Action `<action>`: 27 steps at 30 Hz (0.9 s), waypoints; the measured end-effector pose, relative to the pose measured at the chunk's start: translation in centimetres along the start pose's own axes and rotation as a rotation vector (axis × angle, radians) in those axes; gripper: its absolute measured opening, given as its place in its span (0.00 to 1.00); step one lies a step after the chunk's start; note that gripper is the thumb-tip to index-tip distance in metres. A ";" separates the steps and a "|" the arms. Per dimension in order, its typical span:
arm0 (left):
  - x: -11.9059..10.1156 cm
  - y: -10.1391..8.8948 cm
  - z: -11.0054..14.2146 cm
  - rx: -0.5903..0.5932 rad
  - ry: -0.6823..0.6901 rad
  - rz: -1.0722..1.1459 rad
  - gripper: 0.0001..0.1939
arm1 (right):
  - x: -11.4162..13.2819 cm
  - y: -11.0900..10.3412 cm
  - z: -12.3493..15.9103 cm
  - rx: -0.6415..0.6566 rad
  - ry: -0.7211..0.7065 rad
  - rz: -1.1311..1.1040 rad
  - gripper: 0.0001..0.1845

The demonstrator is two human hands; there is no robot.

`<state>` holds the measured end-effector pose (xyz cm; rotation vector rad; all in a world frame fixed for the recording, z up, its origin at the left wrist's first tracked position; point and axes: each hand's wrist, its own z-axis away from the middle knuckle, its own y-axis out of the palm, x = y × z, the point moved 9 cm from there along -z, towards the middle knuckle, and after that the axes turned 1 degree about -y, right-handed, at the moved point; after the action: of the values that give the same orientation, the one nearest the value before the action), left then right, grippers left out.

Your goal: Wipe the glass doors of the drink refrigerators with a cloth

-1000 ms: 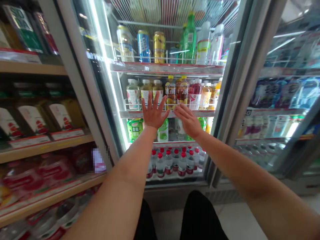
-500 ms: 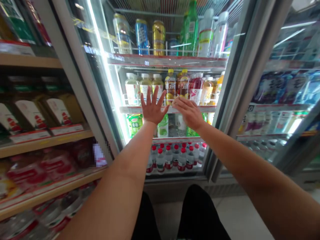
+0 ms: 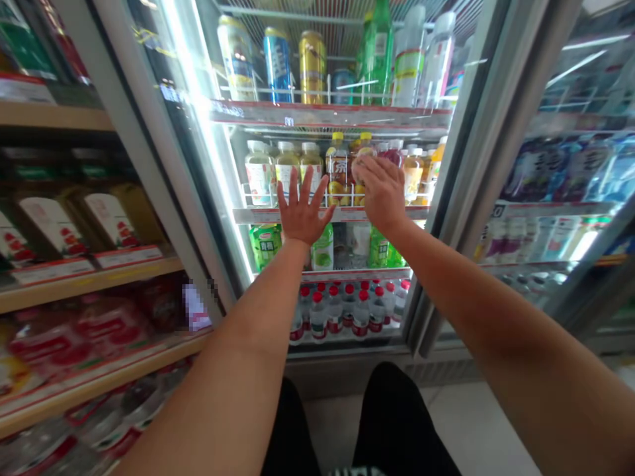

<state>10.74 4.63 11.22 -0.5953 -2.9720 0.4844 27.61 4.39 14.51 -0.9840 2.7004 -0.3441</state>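
My left hand (image 3: 306,215) is spread against the glass door (image 3: 337,118) of a lit drinks cooler, its fingers apart and holding nothing. To its right, my right hand (image 3: 381,192) presses on the same glass with its fingers together and bent. A small pinkish, crumpled-looking patch (image 3: 364,166) shows at the fingertips; I cannot make out what it is. Behind the glass, level with the hands, stand an iced tea bottle (image 3: 338,168), white-capped juice bottles (image 3: 286,165) and green drink packs (image 3: 266,244). Some bottles are hidden by my hands.
The metal door frame (image 3: 464,178) runs along the right, with another cooler beyond it. Wooden shelves (image 3: 94,285) with bottles and packs stand close on my left. Cans (image 3: 312,66) fill the top rack, and red-capped water bottles (image 3: 333,311) the bottom one. My knees (image 3: 389,410) are below.
My right hand has moved up and slightly right over the glass, from the rack edge to the bottles' height. My left hand has stayed in place.
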 end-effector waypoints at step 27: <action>0.1 0.2 0.0 0.009 0.006 -0.040 0.34 | 1.5 0.6 -0.4 0.006 -0.115 -0.038 0.28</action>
<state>10.71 4.89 11.12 -0.5346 -2.9678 0.4921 26.04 3.96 14.44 -1.0217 2.5795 -0.2935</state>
